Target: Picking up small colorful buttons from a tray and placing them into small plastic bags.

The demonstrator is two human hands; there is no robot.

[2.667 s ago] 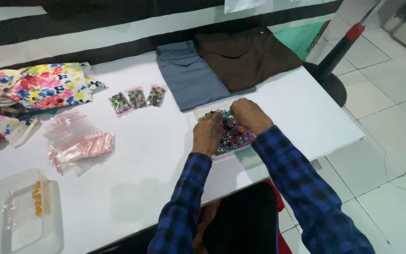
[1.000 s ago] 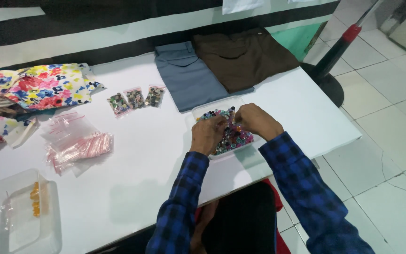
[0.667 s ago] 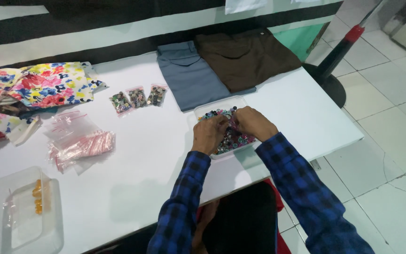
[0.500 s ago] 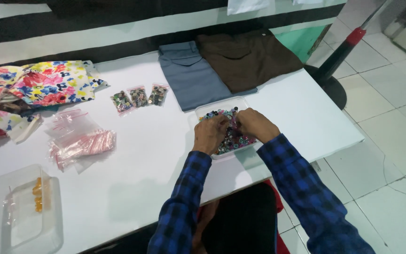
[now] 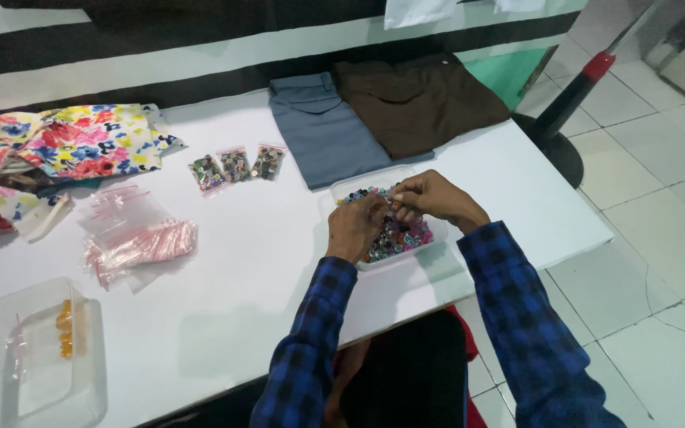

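Note:
A clear plastic tray (image 5: 344, 189) full of small mixed-colour buttons (image 5: 403, 235) sits on the white table (image 5: 247, 254) in front of me. My left hand (image 5: 356, 227) rests over the tray's left side with fingers curled. My right hand (image 5: 430, 198) hovers over the tray's middle, fingertips pinched together on a small button. The two hands almost touch above the buttons. Both arms wear blue checked sleeves.
Three small filled zip bags (image 5: 235, 166) lie behind the tray. A pile of empty zip bags (image 5: 132, 238) lies at left. A clear box (image 5: 33, 361) with orange pieces sits at the front left. Folded blue (image 5: 319, 131) and brown trousers (image 5: 418, 99) and floral cloth (image 5: 65, 150) lie at the back.
Both hands have stayed over the button tray, shifting only slightly as the fingers pick among the buttons. The view has moved a little.

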